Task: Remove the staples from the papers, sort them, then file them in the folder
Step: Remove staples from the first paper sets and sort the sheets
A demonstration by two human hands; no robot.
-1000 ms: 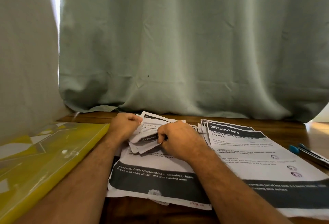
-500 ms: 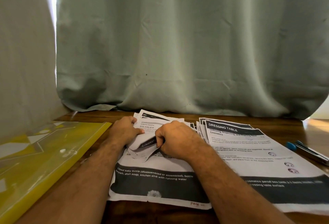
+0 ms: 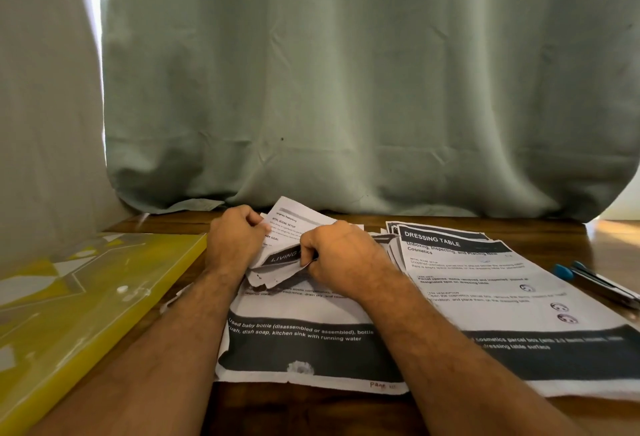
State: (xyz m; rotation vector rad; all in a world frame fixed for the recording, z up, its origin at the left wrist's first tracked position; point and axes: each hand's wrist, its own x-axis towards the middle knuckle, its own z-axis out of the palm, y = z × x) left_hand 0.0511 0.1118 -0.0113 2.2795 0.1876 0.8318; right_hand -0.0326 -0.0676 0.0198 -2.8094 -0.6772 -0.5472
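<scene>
Still unstapling; nothing filed yet.
Both hands, left (image 3: pixel 232 240) and right (image 3: pixel 341 252), pinch a curled stapled set (image 3: pixel 287 227) mid-counter; loose papers (image 3: pixel 485 283) lie rightward, folder (image 3: pixel 86 300) closed at left.

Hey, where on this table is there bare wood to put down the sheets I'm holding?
Bare wood shows in a strip along the curtain behind the Dressing Table stack, and a narrow wedge between the yellow folder and the baby bottle sheet. The near edge is bare but thin. The middle is crowded with papers; pens crowd the right side.
</scene>
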